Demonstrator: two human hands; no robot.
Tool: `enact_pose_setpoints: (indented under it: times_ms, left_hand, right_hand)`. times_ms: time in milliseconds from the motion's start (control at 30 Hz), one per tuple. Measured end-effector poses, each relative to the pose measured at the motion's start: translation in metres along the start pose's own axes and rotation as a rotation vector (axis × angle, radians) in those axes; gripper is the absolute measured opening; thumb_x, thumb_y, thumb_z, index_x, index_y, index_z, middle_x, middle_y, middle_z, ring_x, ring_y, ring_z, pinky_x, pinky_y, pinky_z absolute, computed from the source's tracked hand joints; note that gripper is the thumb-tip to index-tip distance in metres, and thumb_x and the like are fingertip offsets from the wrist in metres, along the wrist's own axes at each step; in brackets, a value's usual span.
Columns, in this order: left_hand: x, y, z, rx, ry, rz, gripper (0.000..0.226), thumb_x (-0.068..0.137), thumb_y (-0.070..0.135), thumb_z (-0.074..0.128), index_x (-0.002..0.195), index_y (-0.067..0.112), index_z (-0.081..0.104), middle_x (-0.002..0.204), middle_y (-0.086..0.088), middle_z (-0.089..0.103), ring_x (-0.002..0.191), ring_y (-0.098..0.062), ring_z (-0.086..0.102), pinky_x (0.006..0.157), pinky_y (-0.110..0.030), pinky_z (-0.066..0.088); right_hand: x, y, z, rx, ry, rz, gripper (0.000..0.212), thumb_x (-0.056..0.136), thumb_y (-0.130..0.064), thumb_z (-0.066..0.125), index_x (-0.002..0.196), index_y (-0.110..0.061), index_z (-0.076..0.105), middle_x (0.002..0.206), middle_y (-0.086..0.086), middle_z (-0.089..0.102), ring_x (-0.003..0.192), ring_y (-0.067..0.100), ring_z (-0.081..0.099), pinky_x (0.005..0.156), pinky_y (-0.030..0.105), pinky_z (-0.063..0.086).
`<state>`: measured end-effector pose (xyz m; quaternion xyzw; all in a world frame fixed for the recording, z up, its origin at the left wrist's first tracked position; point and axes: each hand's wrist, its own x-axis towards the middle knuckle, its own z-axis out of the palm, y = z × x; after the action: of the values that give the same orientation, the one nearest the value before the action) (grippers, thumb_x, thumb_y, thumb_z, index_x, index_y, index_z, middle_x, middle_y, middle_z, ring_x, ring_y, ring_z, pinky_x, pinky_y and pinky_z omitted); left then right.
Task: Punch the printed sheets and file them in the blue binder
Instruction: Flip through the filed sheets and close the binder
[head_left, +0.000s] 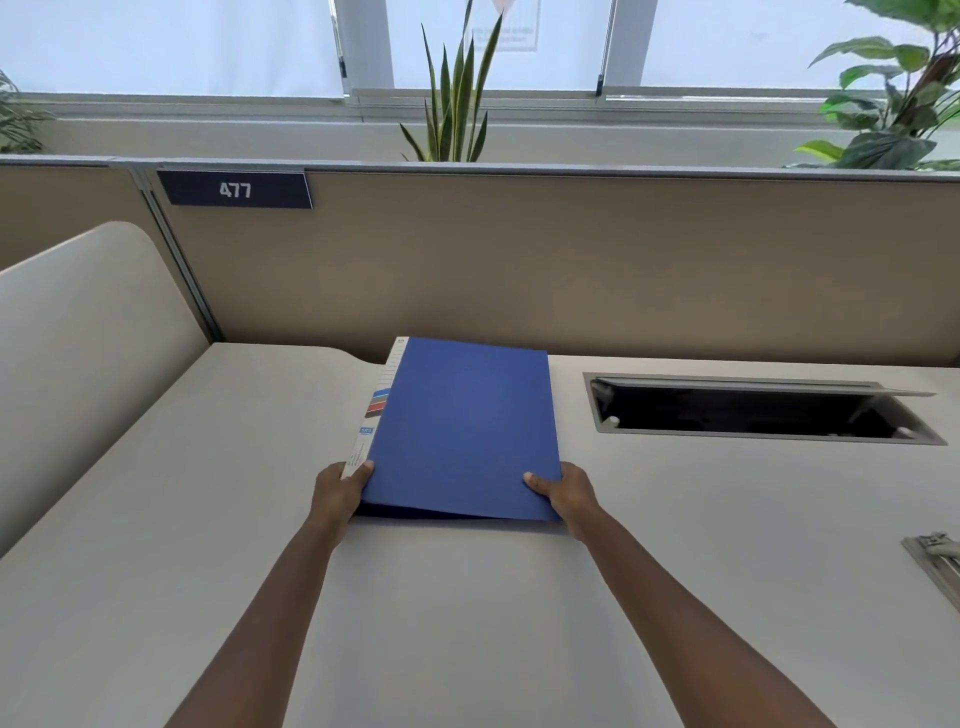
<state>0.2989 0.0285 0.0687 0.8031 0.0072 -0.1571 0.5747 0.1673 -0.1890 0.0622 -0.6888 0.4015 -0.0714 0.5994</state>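
At the far left of the frame a pale rounded side panel rises beside the desk. In the upper left, a dark sign reading 477 hangs on the tan partition that runs along the back of the desk.

The left hand grips the near left corner of the blue binder, at the end of its white labelled spine, with the thumb on top. The binder sits in the centre of the frame, cover closed and far end close to the partition. Along its near edge a dark gap shows under the cover. The right hand holds the near right corner, thumb pressed flat on the blue cover and fingers curled round the edge.

Above the partition stands a spiky green plant. To the right of the binder, an open cable hatch is set into the desk. A leafy plant fills the upper right, and a metal object, cut off by the frame, lies at the right edge.
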Motion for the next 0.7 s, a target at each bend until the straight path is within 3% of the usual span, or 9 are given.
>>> enact_pose_setpoints:
  times_ms: [100,200,433,700]
  left_hand:
    - [0.003,-0.003,0.002,0.053,0.035,0.060,0.039,0.094,0.018,0.048,0.121,-0.010,0.049,0.125,-0.024,0.055,0.093,-0.029,0.050,0.064,-0.029,0.042]
    - [0.005,-0.003,0.003,0.124,0.109,0.074,0.042,0.093,0.024,0.051,0.121,-0.007,0.051,0.125,-0.024,0.056,0.105,-0.040,0.054,0.084,-0.043,0.047]
    - [0.012,0.001,0.010,0.191,0.144,0.075,0.045,0.093,0.023,0.051,0.127,-0.006,0.047,0.127,-0.027,0.051,0.111,-0.041,0.051,0.090,-0.044,0.044]
    - [0.018,-0.006,0.015,0.301,0.164,0.100,0.046,0.094,0.025,0.048,0.127,-0.006,0.045,0.125,-0.030,0.050,0.112,-0.044,0.049,0.090,-0.047,0.044]
  right_hand:
    - [0.003,0.001,0.000,-0.106,0.036,-0.021,0.042,0.081,-0.027,0.068,0.110,0.001,0.055,0.120,0.016,0.061,0.099,0.030,0.058,0.078,0.032,0.045]
    - [0.009,0.000,0.000,-0.223,0.069,-0.053,0.036,0.080,-0.030,0.070,0.093,-0.003,0.051,0.113,0.017,0.062,0.086,0.025,0.053,0.071,0.029,0.039]
    - [0.013,-0.004,0.005,-0.365,0.138,-0.073,0.050,0.080,-0.037,0.068,0.108,0.003,0.055,0.121,0.020,0.052,0.104,0.035,0.056,0.086,0.039,0.048]
    - [0.015,-0.005,0.010,-0.550,0.170,-0.091,0.051,0.086,-0.039,0.060,0.115,0.001,0.050,0.122,0.020,0.045,0.112,0.034,0.050,0.087,0.037,0.046]
